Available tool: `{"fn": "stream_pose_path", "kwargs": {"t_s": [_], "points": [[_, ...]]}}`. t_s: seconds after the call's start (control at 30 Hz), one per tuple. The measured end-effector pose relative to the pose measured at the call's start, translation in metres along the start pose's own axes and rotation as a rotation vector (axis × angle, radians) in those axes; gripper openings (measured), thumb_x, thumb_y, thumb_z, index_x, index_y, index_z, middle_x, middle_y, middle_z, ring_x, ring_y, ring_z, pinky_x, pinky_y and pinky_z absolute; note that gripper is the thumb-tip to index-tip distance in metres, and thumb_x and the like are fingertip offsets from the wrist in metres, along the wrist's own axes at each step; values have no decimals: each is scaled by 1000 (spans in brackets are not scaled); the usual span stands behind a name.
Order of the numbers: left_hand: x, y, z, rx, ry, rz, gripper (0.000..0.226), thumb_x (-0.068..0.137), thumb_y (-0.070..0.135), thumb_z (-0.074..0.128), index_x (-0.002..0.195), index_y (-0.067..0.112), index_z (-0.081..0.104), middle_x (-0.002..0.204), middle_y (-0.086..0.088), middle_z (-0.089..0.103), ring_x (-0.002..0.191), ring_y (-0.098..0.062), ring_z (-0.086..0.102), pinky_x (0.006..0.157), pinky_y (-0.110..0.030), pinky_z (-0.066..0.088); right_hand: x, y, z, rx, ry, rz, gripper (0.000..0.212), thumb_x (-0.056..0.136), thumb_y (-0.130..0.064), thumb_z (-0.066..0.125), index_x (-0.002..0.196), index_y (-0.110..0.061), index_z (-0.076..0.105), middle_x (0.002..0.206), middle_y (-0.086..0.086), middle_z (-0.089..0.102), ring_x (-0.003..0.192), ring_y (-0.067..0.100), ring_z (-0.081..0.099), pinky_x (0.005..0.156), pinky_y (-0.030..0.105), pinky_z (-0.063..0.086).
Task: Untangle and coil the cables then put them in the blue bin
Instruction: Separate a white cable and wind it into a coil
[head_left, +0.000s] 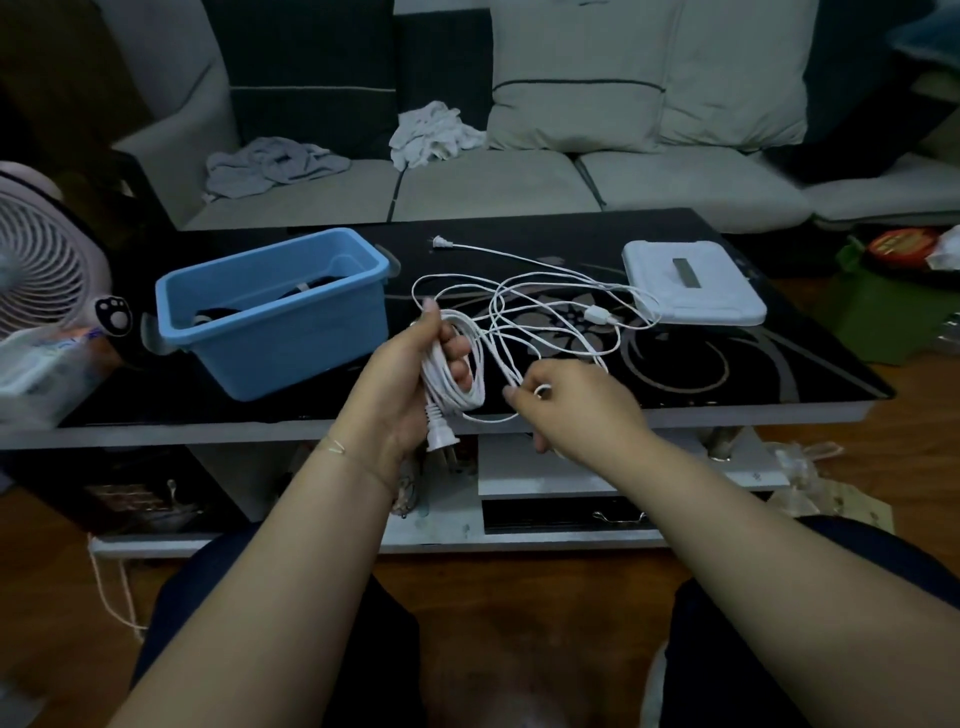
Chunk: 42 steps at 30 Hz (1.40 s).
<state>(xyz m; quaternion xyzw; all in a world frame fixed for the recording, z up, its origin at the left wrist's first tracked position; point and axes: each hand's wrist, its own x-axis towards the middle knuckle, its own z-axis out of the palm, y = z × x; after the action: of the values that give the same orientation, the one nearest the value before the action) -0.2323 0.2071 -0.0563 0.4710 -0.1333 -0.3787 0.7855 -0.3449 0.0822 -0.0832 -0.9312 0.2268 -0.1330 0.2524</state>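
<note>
Centrally, a black table (753, 374) spans mid-frame, its near edge just behind both hands; the bin (270, 312) sits at its left end, close to that edge, with something dark inside; bare tabletop lies between bin and loose cable (550, 296), which sprawls mid-table toward a white box (693, 283) at the right; the left hand (405, 384) grips a coil (454, 371), plug (441, 441) hanging below the edge; the right hand (571, 405) pinches a strand.

A dim room: a grey sofa (519, 182) fills the top of the frame, a white fan (36, 260) stands at left, and a brown wooden floor (519, 623) lies below.
</note>
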Motion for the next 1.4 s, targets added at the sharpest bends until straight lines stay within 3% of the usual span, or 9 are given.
{"fn": "stream_pose_path", "kwargs": {"t_s": [0.13, 0.33, 0.53, 0.63, 0.77, 1.0, 1.2, 1.3, 1.4], "points": [[3, -3, -1, 32, 30, 56, 45, 100, 51, 34, 74, 17, 47, 97, -8, 75, 58, -8, 67, 51, -18, 51, -5, -7, 5, -76, -37, -147, 25, 93, -50, 49, 81, -30, 58, 51, -6, 61, 55, 5, 60, 50, 23, 42], [3, -10, 0, 213, 66, 203, 51, 101, 38, 45, 135, 0, 40, 118, -12, 67, 93, -27, 72, 70, -29, 59, -5, -8, 2, -130, -176, -296, 25, 93, -43, 53, 117, -34, 54, 77, -13, 56, 76, 14, 57, 56, 27, 38], [-2, -13, 6, 567, 48, 293, 18, 99, 24, 52, 113, 12, 50, 95, 7, 71, 84, -21, 74, 74, -36, 60, -6, -2, -4, -38, -352, -292, 36, 93, -34, 56, 129, -33, 50, 106, -7, 67, 93, 11, 58, 75, 33, 48], [-5, -18, 7, 1018, 84, 408, 29, 99, 33, 50, 111, 7, 53, 75, 13, 68, 76, -6, 68, 70, -30, 53, -9, -3, -7, -98, -278, -347, 12, 91, -35, 57, 101, -28, 60, 88, -5, 68, 73, 14, 59, 61, 33, 46], [-3, -22, 6, 1367, 79, 452, 33, 97, 41, 50, 82, 12, 52, 71, -1, 55, 64, -14, 53, 58, -33, 40, -14, -4, -16, -114, -119, -407, 11, 90, -38, 58, 93, -29, 62, 75, -4, 69, 66, 15, 58, 60, 33, 46], [-6, -21, 11, 769, -244, 149, 32, 104, 25, 42, 81, 6, 54, 56, -1, 61, 44, -20, 57, 42, -23, 46, -14, -3, -19, -107, 154, -562, 18, 91, -33, 62, 95, -16, 64, 67, 5, 65, 63, 30, 59, 52, 33, 34], [-10, -24, 8, 885, -303, 82, 74, 93, 72, 23, 56, 18, 56, 44, -4, 47, 35, -18, 38, 41, -22, 30, -7, 2, -23, 81, 205, -442, 11, 88, -37, 63, 88, -26, 59, 56, -14, 58, 57, 12, 57, 53, 30, 36], [-11, -26, 9, 824, -315, 17, 65, 82, 79, 41, 60, 21, 59, 45, 0, 38, 36, -14, 33, 41, -22, 28, 4, 12, -33, 358, 271, -290, 22, 87, -40, 63, 75, -29, 50, 49, -2, 51, 43, 13, 42, 49, 31, 35], [-9, -25, 6, 825, -302, 42, 42, 80, 49, 72, 74, 10, 55, 45, 0, 42, 36, -13, 34, 41, -21, 31, 12, 16, -39, 619, 312, -149, 24, 88, -34, 65, 70, -24, 55, 40, -4, 46, 38, 8, 39, 43, 21, 35]]}}
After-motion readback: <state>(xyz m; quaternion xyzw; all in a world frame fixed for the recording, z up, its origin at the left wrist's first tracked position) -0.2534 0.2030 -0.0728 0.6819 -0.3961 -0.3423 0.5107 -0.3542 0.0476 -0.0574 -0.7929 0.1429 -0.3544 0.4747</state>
